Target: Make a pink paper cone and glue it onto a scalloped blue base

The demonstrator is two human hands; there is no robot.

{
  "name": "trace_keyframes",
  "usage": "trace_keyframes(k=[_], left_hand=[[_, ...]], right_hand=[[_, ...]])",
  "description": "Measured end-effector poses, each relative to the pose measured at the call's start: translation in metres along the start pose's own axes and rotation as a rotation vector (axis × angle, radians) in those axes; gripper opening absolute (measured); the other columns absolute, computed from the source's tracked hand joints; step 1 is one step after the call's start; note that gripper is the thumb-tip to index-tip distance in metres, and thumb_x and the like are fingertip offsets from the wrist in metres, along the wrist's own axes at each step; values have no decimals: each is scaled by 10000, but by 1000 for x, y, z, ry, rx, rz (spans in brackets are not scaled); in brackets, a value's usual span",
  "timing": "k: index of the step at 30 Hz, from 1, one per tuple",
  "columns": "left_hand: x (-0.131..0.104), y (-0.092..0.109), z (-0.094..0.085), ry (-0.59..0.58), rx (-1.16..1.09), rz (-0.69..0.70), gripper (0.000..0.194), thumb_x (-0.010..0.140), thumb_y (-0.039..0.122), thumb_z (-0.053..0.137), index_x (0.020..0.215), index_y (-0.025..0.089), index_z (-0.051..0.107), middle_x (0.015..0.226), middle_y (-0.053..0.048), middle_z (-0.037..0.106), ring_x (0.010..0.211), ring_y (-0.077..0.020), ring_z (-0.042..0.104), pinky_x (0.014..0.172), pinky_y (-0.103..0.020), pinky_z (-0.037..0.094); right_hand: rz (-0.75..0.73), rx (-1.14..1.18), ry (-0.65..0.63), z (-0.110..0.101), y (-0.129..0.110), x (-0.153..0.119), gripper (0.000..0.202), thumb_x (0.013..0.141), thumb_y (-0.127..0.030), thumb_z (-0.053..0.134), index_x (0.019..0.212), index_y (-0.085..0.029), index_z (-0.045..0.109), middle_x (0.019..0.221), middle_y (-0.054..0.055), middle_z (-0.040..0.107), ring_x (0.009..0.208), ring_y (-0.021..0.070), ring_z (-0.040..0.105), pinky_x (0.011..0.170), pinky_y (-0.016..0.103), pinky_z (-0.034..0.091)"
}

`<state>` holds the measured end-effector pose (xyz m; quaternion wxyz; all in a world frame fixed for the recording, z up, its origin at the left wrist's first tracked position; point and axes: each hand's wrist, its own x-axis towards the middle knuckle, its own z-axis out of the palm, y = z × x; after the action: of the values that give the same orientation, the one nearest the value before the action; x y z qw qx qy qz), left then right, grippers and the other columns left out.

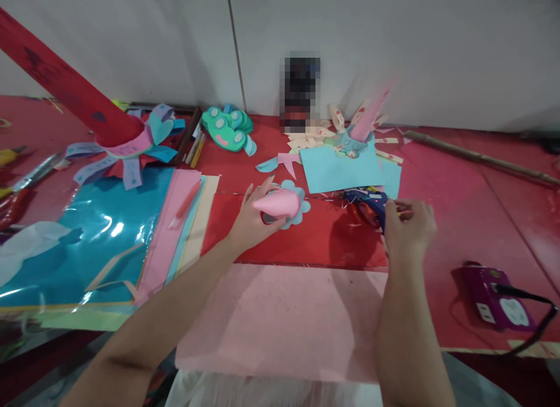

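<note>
My left hand [258, 214] is closed around a pink paper cone [280, 204], thumb on the near side and fingers on the far side. The cone points left and has a light blue scalloped paper base [300, 211]. To the right, my right hand [410, 229] has its fingers curled around the end of a dark blue glue gun [376, 202], whose nose points left. Orange-red scissor-like loops [366, 216] lie just under the glue gun. Red paper [280, 249] is spread beneath both hands.
Behind stand another pink cone [370, 118] with paper strips and green frog-shaped cutouts [227, 130]. At left are a tall red tube [74, 86] and blue plastic-covered sheets [114, 220]. A purple socket box [499, 296] with a black cord sits right, below a bamboo stick [476, 156].
</note>
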<state>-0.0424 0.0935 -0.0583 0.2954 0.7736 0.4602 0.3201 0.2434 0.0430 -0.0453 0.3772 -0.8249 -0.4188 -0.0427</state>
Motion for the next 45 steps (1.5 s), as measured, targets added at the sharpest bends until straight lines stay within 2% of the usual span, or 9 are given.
trace_keyframes(k=[6,11,17,23,29,33,39,42,45], left_hand=[[4,2,9,1,-27,-13,853,769,425,670,1435,314,150,1391,-71,480,1316,-292,421,1116,-513,311],[8,1,20,3,2,-110,702,780,390,666,1372,311,296,1367,-74,498,1301,-296,432,1085,-512,351],[2,0,14,-48,-8,-38,707,805,282,603,1408,308,234,1327,-60,531,1319,-277,421,1135,-526,280],[1,4,17,-30,3,-28,827,752,387,694,1410,355,194,1466,-69,392,1390,-296,317,1117,-524,330],[6,-2,26,34,-4,-8,777,787,350,670,1424,316,228,1370,-110,499,1296,-325,436,1067,-540,365],[5,-14,21,39,-39,63,782,804,303,646,1438,340,190,1291,-74,556,1316,-303,410,1094,-543,317],[2,-15,6,-26,-93,130,798,823,350,634,1461,332,154,1415,-107,444,1312,-284,422,1042,-480,409],[-1,-9,3,57,-65,153,776,798,430,664,1432,336,226,1424,-113,420,1312,-272,421,1003,-446,459],[-4,-5,3,293,38,262,617,814,449,649,1334,290,357,1351,-114,469,1279,-267,450,1004,-468,456]], right_hand=[[103,-60,-102,3,18,3,264,751,-469,533,751,-206,562,736,60,582,709,237,539,692,406,452],[110,-65,-143,3,19,2,317,732,-534,550,744,-218,530,756,79,584,816,280,552,746,438,449],[145,-87,-297,10,20,1,393,729,-505,587,925,-164,601,959,149,619,904,284,585,802,429,441],[100,-67,-259,20,28,-1,464,742,-541,554,962,-145,655,943,165,654,870,291,595,760,427,447],[120,-128,-322,21,29,0,427,795,-477,501,1008,-130,627,1003,190,656,943,315,599,823,456,439],[95,-115,-292,20,26,-2,434,814,-517,469,960,-131,604,992,200,640,969,326,584,849,473,425],[86,-51,-168,12,17,-4,505,815,-628,417,922,-155,559,964,187,616,922,321,578,803,462,425],[111,85,-211,10,13,-4,519,808,-662,422,917,-170,548,857,119,609,820,260,579,733,400,441],[98,243,-285,13,9,-7,510,806,-667,440,893,-177,549,756,50,577,716,195,552,663,338,438]])
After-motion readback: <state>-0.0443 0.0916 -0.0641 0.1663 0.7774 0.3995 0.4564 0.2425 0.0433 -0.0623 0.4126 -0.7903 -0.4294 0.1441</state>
